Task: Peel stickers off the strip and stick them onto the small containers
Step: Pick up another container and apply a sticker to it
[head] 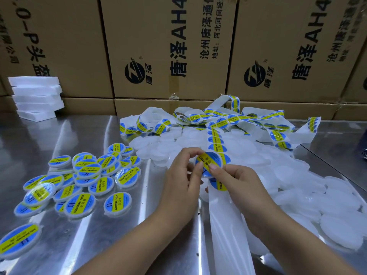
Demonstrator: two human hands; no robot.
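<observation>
We see the left hand (183, 176) and right hand (238, 185) pinching one blue-and-yellow sticker (211, 161) above the strip (216, 144). Labelled containers (117, 203) lie left.

Light: the scene is lit brightly and evenly from overhead.
Glare: broad white streaks are thrown across the steel table (59, 135).
Shadows: only soft, faint ones are cast under the labelled containers (79, 203), whose print is rendered sharp.
Washout: the unlabelled pile (297, 175) is bleached to a pale haze.
Distortion: the cartons (168, 46) are bowed and tilted towards the edges.
</observation>
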